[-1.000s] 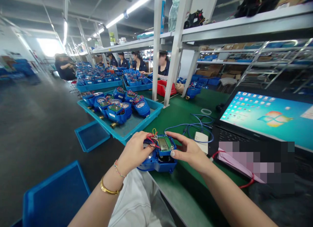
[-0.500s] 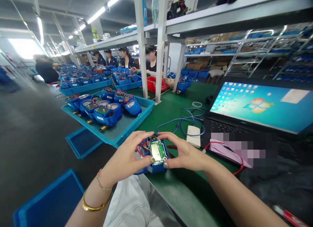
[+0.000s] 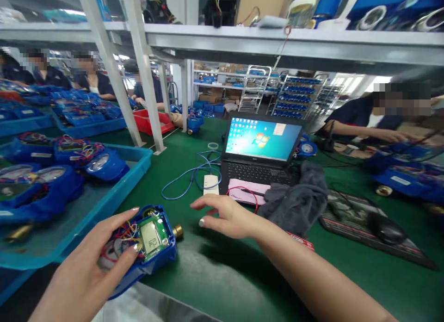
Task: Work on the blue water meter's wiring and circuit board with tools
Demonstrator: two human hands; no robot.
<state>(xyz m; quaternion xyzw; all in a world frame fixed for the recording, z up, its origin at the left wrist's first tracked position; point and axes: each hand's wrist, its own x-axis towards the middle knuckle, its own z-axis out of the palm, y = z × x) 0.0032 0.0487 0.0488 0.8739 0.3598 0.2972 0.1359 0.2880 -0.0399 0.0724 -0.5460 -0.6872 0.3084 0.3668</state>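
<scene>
My left hand (image 3: pixel 100 252) grips the left side of a blue water meter (image 3: pixel 163 255), thumb on its front edge and fingers at the back. The meter's top is uncovered, showing a green circuit board with a small display (image 3: pixel 150 237), coloured wires and part of a dial. A brass fitting (image 3: pixel 178 232) sticks out on its right. Apart from the meter, my right hand (image 3: pixel 224 215) hovers over the green table, fingers spread and nothing in them. Just beyond it lies a white box (image 3: pixel 211 185) with a blue cable (image 3: pixel 180 195).
An open laptop (image 3: pixel 262 141) stands behind, with pink cloth (image 3: pixel 248 191) and dark cloth (image 3: pixel 294 197) before it. A mouse (image 3: pixel 386 228) lies at right. To the left, a blue tray (image 3: pixel 100 215) holds several meters. Metal posts (image 3: pixel 144 67) carry a shelf; co-workers sit beyond.
The view has swung to the right. My right hand has let go of the meter and moved away to its right; my left hand still holds the meter.
</scene>
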